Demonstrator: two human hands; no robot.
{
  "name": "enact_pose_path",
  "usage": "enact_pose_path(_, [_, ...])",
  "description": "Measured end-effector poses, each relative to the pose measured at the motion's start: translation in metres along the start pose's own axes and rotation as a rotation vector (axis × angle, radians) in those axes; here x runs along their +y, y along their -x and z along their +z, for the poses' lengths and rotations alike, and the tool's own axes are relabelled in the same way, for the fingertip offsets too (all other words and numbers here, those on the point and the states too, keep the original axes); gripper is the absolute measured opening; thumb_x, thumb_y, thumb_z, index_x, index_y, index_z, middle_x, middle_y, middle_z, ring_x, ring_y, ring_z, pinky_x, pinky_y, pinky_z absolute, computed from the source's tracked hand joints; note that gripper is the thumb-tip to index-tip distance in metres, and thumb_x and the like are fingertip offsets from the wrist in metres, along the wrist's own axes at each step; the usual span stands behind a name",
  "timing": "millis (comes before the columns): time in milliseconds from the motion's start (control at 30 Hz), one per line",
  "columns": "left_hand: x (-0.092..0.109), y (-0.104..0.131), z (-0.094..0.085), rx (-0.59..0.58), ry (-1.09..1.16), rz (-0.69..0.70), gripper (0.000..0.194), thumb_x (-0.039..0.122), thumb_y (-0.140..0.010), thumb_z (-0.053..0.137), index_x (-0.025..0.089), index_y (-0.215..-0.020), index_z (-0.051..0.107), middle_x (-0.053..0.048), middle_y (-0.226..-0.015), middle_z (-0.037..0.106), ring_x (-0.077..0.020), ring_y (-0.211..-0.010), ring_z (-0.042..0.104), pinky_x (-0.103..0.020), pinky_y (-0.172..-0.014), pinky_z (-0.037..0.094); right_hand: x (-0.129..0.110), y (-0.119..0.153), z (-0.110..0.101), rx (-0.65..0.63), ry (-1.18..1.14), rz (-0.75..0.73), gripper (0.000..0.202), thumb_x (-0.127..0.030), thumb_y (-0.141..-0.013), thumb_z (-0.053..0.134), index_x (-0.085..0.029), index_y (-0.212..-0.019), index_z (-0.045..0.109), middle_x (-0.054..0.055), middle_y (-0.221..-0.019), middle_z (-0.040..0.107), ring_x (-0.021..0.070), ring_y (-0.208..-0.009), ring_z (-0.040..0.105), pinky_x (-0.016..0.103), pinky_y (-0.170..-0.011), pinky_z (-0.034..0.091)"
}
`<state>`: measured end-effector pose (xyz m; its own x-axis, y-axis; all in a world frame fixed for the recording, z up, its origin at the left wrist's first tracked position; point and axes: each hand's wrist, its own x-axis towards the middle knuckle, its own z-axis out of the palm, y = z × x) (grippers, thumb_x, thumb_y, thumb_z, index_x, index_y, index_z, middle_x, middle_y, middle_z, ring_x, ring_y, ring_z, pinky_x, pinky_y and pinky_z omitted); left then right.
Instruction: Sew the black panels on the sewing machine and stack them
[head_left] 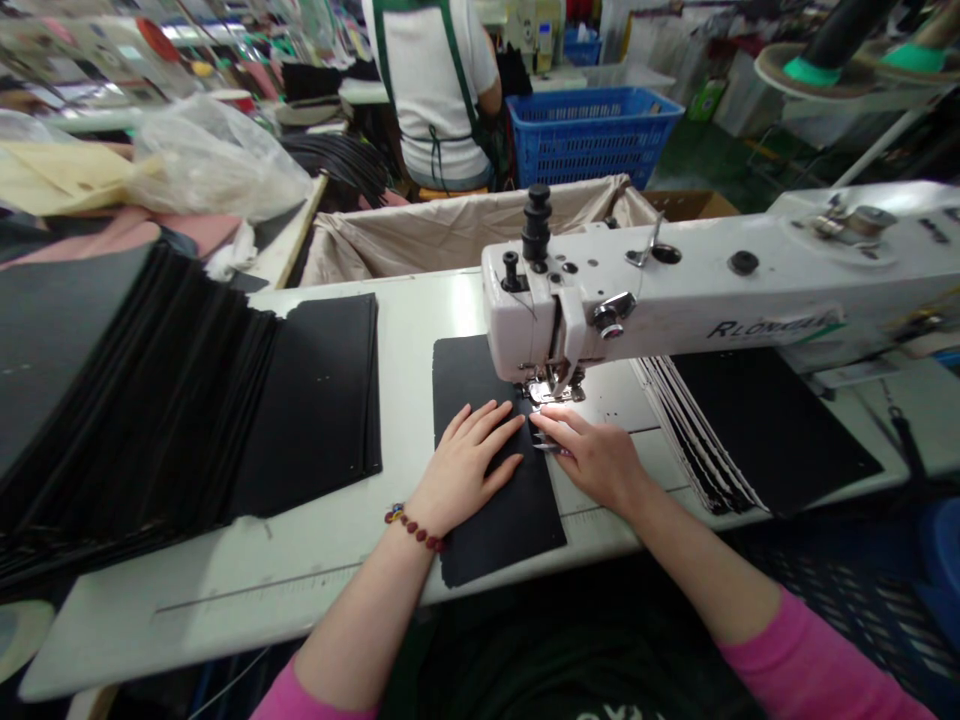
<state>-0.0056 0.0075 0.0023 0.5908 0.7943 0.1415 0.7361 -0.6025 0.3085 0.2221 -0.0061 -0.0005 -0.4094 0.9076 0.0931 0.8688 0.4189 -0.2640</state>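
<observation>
With left hand (471, 465) spread flat, resting on black rectangular sheet (517, 520); with right hand (600, 462) half-curled alongside, holding small pointed silvery tool (546, 442), near white metal sewing machine (675, 290) just beyond.

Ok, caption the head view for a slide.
Left hand spread on a black panel, right hand at its edge holding snips, before a white sewing machine.

pale table (405, 335): black stack (315, 390) left, single panel (517, 520) mid, pale-edged stack (772, 420) right, sewing machine (675, 300)
</observation>
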Motion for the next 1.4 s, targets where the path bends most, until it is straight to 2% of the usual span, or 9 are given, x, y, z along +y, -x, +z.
enact_pose_path(233, [-0.0001,-0.0005,0.0002,0.013,0.013,-0.002,0.047,0.037,-0.095,0.049,0.028,-0.141,0.044,-0.004,-0.151,0.041,-0.0233,-0.141,0.033,-0.048,-0.119,0.021,0.0004,0.0004,0.0013,0.009,-0.007,-0.007,0.052,-0.020,-0.091,0.049,-0.032,-0.141,0.043,-0.003,-0.144,0.050,0.0193,-0.110,0.061,0.031,-0.078,0.052])
enact_pose_path(867, [-0.0026,-0.0003,0.0046,0.041,0.007,-0.014,0.045,0.035,-0.095,0.050,0.027,-0.139,0.046,-0.004,-0.149,0.042,-0.0237,-0.140,0.034,-0.049,-0.118,0.022,0.0000,0.0009,0.0002,0.016,-0.005,-0.002,0.055,-0.018,-0.088,0.052,-0.032,-0.140,0.045,0.001,-0.142,0.052,0.0194,-0.108,0.063,0.030,-0.080,0.053])
enact_pose_path(1400, [-0.0040,-0.0038,0.0064,0.062,0.005,-0.061,0.048,0.035,-0.096,0.046,0.026,-0.143,0.040,-0.004,-0.151,0.041,-0.0221,-0.142,0.033,-0.047,-0.119,0.022,0.0014,0.0015,0.0004,0.028,-0.026,-0.016,0.057,-0.015,-0.086,0.053,-0.031,-0.141,0.045,0.001,-0.142,0.052,0.0201,-0.111,0.061,0.031,-0.083,0.053])
